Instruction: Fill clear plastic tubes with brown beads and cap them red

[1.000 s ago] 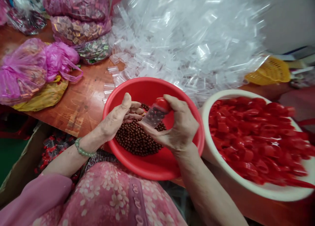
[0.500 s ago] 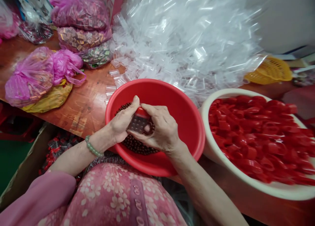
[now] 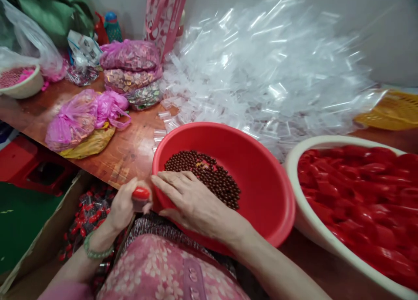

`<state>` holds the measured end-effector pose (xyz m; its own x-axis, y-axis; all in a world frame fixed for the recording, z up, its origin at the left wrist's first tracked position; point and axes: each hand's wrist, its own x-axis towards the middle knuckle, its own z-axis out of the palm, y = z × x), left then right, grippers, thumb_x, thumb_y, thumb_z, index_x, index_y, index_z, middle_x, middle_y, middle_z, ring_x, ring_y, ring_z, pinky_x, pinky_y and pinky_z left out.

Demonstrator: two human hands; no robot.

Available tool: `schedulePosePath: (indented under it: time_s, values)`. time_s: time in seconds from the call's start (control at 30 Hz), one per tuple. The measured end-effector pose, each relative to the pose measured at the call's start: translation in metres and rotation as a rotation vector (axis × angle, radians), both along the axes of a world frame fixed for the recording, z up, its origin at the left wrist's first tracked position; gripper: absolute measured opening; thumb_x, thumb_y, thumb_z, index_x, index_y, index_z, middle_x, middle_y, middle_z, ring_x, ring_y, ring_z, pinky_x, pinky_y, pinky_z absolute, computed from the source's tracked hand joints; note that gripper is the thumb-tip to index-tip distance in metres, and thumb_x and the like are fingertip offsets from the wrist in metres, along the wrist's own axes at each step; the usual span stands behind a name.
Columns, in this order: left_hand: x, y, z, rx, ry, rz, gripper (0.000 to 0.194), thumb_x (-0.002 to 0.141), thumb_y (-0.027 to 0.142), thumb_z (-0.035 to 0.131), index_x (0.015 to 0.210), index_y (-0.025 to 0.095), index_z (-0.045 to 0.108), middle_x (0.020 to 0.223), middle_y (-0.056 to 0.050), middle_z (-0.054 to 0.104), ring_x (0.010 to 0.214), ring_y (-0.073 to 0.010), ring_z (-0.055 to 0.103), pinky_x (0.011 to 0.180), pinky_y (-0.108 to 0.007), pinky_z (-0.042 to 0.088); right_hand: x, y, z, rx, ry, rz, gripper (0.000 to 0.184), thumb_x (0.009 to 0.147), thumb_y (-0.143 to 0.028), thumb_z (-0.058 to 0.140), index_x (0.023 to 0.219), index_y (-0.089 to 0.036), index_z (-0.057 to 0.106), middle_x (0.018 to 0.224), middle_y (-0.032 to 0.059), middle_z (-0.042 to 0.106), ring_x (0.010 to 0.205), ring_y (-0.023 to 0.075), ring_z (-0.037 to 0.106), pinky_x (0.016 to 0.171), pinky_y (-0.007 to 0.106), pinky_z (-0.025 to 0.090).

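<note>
My left hand [image 3: 122,206] is closed around a small clear container with a red cap [image 3: 140,193], held just outside the left rim of the red basin [image 3: 261,178], above a cardboard box [image 3: 35,243]. Inside the box lie several filled red-capped containers [image 3: 86,213]. My right hand [image 3: 192,202] rests open across the basin's near rim, fingers stretched toward the capped container, holding nothing. Brown beads [image 3: 209,176] lie heaped in the basin just beyond my right fingers.
A white basin [image 3: 313,234] full of red caps [image 3: 359,182] stands at the right. A large heap of clear plastic containers [image 3: 261,78] fills the back of the wooden table [image 3: 130,147]. Pink bags [image 3: 85,117], a yellow basket [image 3: 392,112] and a small bowl [image 3: 19,80] sit around.
The capped container went from both hands over the beads to my left hand alone, which moved down-left past the basin rim over the box. My right hand let go and opened. The view tilted up.
</note>
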<state>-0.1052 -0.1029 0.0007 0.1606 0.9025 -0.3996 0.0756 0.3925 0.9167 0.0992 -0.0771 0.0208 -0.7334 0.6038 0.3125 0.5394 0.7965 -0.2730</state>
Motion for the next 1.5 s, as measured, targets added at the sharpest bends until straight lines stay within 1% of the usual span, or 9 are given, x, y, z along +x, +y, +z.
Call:
schedulePosePath:
  time_s: [0.27, 0.4, 0.6, 0.73, 0.9, 1.03, 1.17, 1.33, 1.5]
  values:
    - [-0.117, -0.025, -0.069, -0.082, 0.86, -0.135, 0.053, 0.09, 0.06, 0.03, 0.058, 0.023, 0.05, 0.06, -0.005, 0.062, 0.067, -0.0239, 0.061, 0.07, -0.033, 0.048, 0.078, 0.058, -0.057, -0.35, -0.354, -0.363, 0.031, 0.097, -0.033, 0.05, 0.118, -0.013, 0.061, 0.112, 0.0149, 0.068, 0.102, 0.0258, 0.067, 0.09, 0.039, 0.052]
    - [-0.13, -0.022, -0.059, -0.111, 0.948, -0.179, 0.041, 0.084, 0.055, 0.045, 0.063, 0.022, 0.058, 0.063, -0.005, 0.066, 0.072, -0.0276, 0.066, 0.072, -0.034, 0.048, 0.098, 0.079, -0.083, -0.398, -0.429, -0.481, 0.034, 0.097, -0.04, 0.048, 0.108, -0.012, 0.064, 0.103, 0.0173, 0.067, 0.091, 0.0275, 0.069, 0.08, 0.04, 0.053]
    - [-0.068, 0.059, -0.008, 0.224, 0.736, -0.238, 0.038, 0.095, 0.045, 0.042, 0.104, 0.02, 0.07, 0.099, -0.006, 0.075, 0.089, -0.0222, 0.068, 0.083, -0.029, 0.05, 0.096, 0.093, -0.096, -0.442, -0.477, -0.596, 0.049, 0.098, -0.052, 0.039, 0.11, -0.01, 0.06, 0.108, 0.0232, 0.062, 0.097, 0.0348, 0.065, 0.081, 0.048, 0.052]
    - [-0.004, 0.152, -0.031, 0.697, 0.854, -0.292, 0.035, 0.096, 0.022, 0.038, 0.117, 0.011, 0.064, 0.124, -0.015, 0.066, 0.114, -0.0221, 0.06, 0.102, -0.033, 0.043, 0.067, 0.091, -0.091, -0.491, -0.45, -0.557, 0.051, 0.097, -0.054, 0.039, 0.11, -0.009, 0.058, 0.11, 0.0231, 0.061, 0.101, 0.034, 0.064, 0.086, 0.047, 0.05]
    - [0.036, 0.224, -0.068, 0.76, 1.03, -0.494, 0.034, 0.091, 0.014, 0.048, 0.122, 0.013, 0.061, 0.125, -0.016, 0.063, 0.118, -0.025, 0.054, 0.105, -0.04, 0.039, 0.027, 0.067, -0.082, -0.611, -0.382, -0.425, 0.05, 0.093, -0.057, 0.049, 0.112, -0.012, 0.057, 0.118, 0.0226, 0.06, 0.109, 0.0344, 0.061, 0.093, 0.049, 0.048]
    - [0.045, 0.234, -0.076, 0.707, 1.035, -0.547, 0.027, 0.091, 0.016, 0.047, 0.112, 0.013, 0.064, 0.114, -0.017, 0.066, 0.109, -0.026, 0.055, 0.1, -0.04, 0.039, 0.017, 0.041, -0.077, -0.804, -0.307, -0.288, 0.028, 0.088, -0.038, 0.064, 0.102, -0.014, 0.059, 0.114, 0.0199, 0.063, 0.104, 0.031, 0.063, 0.088, 0.042, 0.05]
    - [0.045, 0.233, -0.078, 0.674, 1.023, -0.497, 0.024, 0.093, 0.017, 0.045, 0.104, 0.01, 0.065, 0.109, -0.019, 0.066, 0.104, -0.0263, 0.057, 0.097, -0.04, 0.04, 0.023, 0.033, -0.074, -1.063, -0.175, -0.206, 0.009, 0.087, -0.021, 0.062, 0.079, -0.018, 0.058, 0.078, 0.0057, 0.065, 0.069, 0.0174, 0.061, 0.066, 0.028, 0.047]
    - [0.027, 0.224, -0.072, 0.675, 0.918, -0.331, 0.033, 0.095, 0.022, 0.041, 0.118, 0.01, 0.061, 0.113, -0.014, 0.067, 0.098, -0.0195, 0.061, 0.087, -0.031, 0.048, 0.036, 0.048, -0.064, -1.359, 0.185, -0.231, 0.031, 0.092, -0.04, 0.052, 0.071, -0.018, 0.053, 0.058, -0.0045, 0.05, 0.048, 0.0073, 0.043, 0.047, 0.019, 0.035]
    - [0.015, 0.186, -0.033, 0.684, 0.579, -0.141, 0.036, 0.092, 0.031, 0.05, 0.122, 0.016, 0.062, 0.108, -0.009, 0.064, 0.077, -0.0135, 0.061, 0.07, -0.026, 0.05, 0.046, 0.061, -0.041, -1.554, 0.928, -0.435, 0.04, 0.078, -0.059, 0.059, 0.079, -0.02, 0.049, 0.059, -0.0074, 0.044, 0.038, 0.004, 0.027, 0.035, 0.019, 0.015]
